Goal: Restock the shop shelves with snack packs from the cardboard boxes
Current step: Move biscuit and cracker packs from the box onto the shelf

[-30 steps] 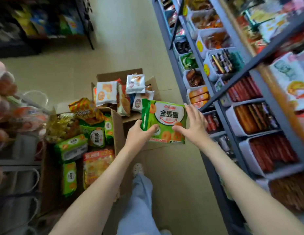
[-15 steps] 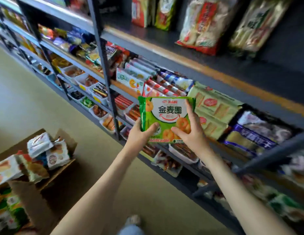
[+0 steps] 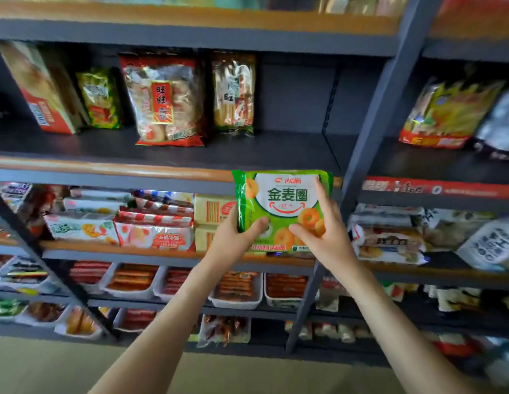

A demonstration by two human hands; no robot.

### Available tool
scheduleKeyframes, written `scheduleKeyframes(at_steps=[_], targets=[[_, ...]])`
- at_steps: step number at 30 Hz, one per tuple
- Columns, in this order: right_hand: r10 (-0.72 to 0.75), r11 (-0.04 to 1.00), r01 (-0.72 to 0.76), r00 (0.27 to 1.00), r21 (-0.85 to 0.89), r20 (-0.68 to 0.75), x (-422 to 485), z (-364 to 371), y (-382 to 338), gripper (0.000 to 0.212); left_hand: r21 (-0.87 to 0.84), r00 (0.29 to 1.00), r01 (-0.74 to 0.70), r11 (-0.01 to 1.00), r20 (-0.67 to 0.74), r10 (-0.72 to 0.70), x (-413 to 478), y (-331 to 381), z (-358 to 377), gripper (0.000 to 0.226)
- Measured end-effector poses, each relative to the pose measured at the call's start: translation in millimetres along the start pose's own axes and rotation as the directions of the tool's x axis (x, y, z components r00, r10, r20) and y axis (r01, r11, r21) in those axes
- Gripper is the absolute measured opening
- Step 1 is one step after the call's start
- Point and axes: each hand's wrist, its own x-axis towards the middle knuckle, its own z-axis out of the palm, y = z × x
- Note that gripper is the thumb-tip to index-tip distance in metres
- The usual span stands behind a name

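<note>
Green snack pack (image 3: 281, 206) upright, left hand (image 3: 233, 237), right hand (image 3: 325, 237) gripping sides

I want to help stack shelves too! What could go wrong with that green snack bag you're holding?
Two things, maybe. The left hand and right hand grip the green snack pack only by its lower half, so it might slip or flop. And if it goes onto the bare stretch of the upper shelf, it could bump the upright cracker bag beside that gap and tip it.
</note>
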Motion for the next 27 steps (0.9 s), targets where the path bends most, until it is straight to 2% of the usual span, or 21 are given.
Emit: scheduleKeyframes(at_steps=[5, 10, 13, 18, 21, 24, 27], targets=[[0.008, 1.0, -0.011, 0.991, -0.021, -0.136, -8.9, -45.2, 7.4, 0.092, 0.067, 0.988, -0.118, 0.991, 0.104, 0.111, 12.4, 22.8, 41.1, 0.024], [-0.059, 0.997, 0.045, 0.96, -0.056, -0.273, -13.7, -111.4, 22.9, 0.09, 0.065, 0.947, -0.288, 0.955, 0.164, 0.275, 15.0, 57.2, 102.9, 0.026], [-0.037, 0.999, 0.032, 0.954, -0.022, -0.297, -12.3, -154.3, 41.8, 0.09, 0.044, 0.945, -0.3, 0.953, 0.149, 0.291, 19.4, 77.0, 147.5, 0.028], [0.007, 1.0, 0.0, 0.955, 0.026, -0.297, 4.2, -234.7, 71.7, 0.087, 0.173, 0.947, -0.321, 0.931, 0.073, 0.313, 45.5, 118.2, 229.9, 0.028], [0.027, 0.998, -0.038, 0.973, -0.041, -0.227, 28.3, -279.2, 88.4, 0.096, 0.219, 0.956, -0.293, 0.931, 0.06, 0.287, 76.6, 137.5, 266.0, 0.031], [0.075, 0.992, -0.08, 0.996, -0.095, -0.055, 64.9, -305.4, 103.8, 0.108, 0.228, 0.975, -0.205, 0.952, -0.039, 0.219, 113.5, 143.3, 287.6, 0.029], [0.058, 0.982, -0.044, 0.996, -0.185, 0.074, 110.6, -311.7, 120.0, 0.111, 0.271, 0.979, -0.114, 0.956, -0.134, 0.155, 145.3, 140.4, 300.7, 0.033]])
